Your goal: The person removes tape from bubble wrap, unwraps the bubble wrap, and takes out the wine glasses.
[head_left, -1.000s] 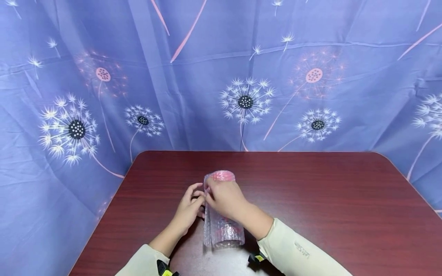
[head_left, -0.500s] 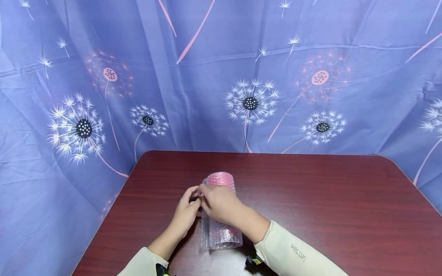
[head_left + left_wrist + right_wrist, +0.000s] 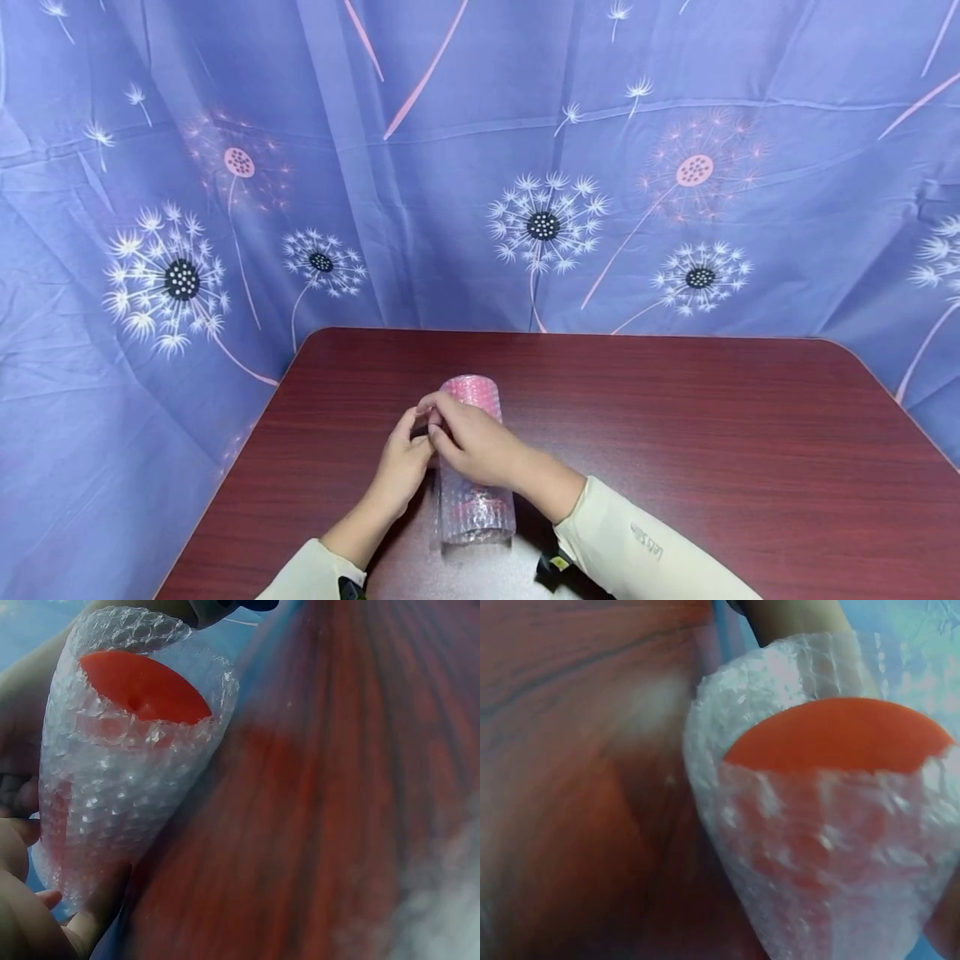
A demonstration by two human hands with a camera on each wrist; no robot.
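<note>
A red cylindrical thing wrapped in clear bubble wrap lies lengthwise on the table between my hands. Its red rounded end shows inside the open end of the wrap in the left wrist view, and the same red end fills much of the right wrist view. My left hand holds the wrap along the roll's left side with thumb and fingers. From the right, my right hand reaches over the roll, its thumb and fingertips pinching the wrap's edge close to the left fingertips. The pinched edge is mostly hidden.
The dark red wooden table stretches around the roll, with rounded far corners. A blue curtain with dandelion prints hangs behind it and along the left side. Both forearms wear pale sleeves with dark wrist mounts.
The wrapped roll has turned and shifted slightly left toward my left hand. The loose flap along its left side stands out less. My right hand has moved slightly left with it.
</note>
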